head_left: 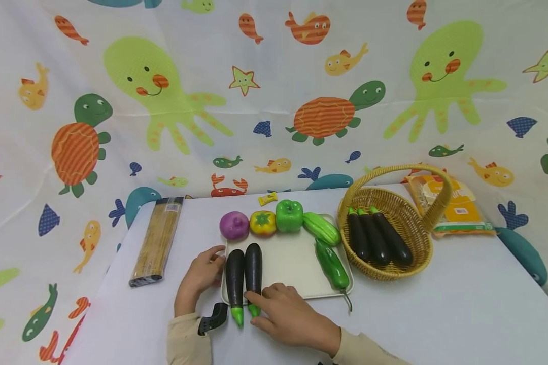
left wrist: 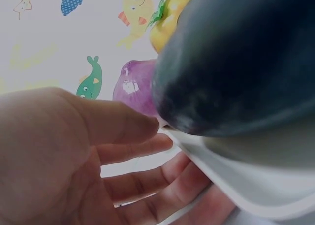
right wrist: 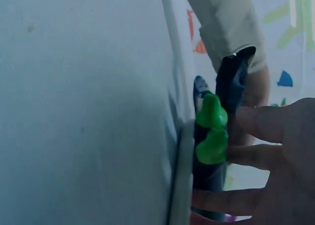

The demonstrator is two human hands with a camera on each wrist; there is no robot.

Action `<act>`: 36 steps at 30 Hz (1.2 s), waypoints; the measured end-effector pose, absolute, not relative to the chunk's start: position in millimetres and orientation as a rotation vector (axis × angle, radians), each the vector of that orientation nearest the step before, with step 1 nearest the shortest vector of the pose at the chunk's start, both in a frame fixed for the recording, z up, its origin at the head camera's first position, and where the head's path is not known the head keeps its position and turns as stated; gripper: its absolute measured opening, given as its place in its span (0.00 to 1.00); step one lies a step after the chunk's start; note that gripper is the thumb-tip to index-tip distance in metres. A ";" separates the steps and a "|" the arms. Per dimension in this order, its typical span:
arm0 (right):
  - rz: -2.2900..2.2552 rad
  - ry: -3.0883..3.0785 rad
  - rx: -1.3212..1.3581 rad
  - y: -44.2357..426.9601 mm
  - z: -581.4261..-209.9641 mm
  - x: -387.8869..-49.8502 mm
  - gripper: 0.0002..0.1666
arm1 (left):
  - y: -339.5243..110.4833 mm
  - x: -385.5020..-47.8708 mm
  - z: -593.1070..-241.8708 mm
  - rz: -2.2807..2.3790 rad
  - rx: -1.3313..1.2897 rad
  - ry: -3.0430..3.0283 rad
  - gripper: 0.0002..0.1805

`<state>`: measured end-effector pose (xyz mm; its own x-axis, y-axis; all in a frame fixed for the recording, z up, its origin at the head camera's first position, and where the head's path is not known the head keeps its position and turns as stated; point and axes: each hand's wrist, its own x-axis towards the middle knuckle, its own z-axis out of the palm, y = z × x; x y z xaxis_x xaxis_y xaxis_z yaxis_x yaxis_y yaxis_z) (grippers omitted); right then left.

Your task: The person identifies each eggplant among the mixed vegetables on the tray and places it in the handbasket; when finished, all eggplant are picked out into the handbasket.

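Observation:
Two dark eggplants, a left one and a right one, lie side by side on the left part of a cream tray, green stem ends over its near edge. The left hand is at the tray's left edge beside the left eggplant; in the left wrist view its fingers reach under the tray rim. My right hand touches the right eggplant near its stem with the fingertips. In the right wrist view the green stems are beside the right hand, whose fingers are extended.
A purple vegetable, yellow pepper, green pepper, cucumber and long green pepper line the tray. Rightward stand a wicker basket with three eggplants and an orange bag; leftward, a stick bundle.

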<state>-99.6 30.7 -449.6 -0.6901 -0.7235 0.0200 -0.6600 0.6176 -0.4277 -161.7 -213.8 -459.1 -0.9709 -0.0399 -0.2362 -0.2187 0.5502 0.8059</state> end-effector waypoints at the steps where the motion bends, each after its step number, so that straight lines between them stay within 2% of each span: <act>1: -0.613 2.684 -1.151 28.6 -451.5 -100.0 0.29 | -213.5 -161.6 -459.7 1.387 -0.217 2.597 0.24; 7: -0.723 2.697 -1.066 28.6 -454.2 -104.7 0.24 | -212.5 -161.6 -460.7 1.377 -0.207 2.611 0.24; 17: -1.093 2.716 -0.812 70.4 -449.0 -130.1 0.14 | -212.7 -162.7 -456.8 1.336 -0.211 2.622 0.25; 26: -1.220 2.732 -0.705 91.2 -452.3 -145.6 0.20 | -211.7 -160.9 -462.5 1.348 -0.266 2.599 0.25; 31: -1.397 2.793 -0.521 95.8 -453.6 -152.7 0.15 | -211.5 -161.1 -462.2 1.341 -0.259 2.603 0.24; 36: -1.627 2.766 -0.411 96.7 -456.7 -159.0 0.16 | -211.6 -161.7 -460.0 1.345 -0.242 2.614 0.24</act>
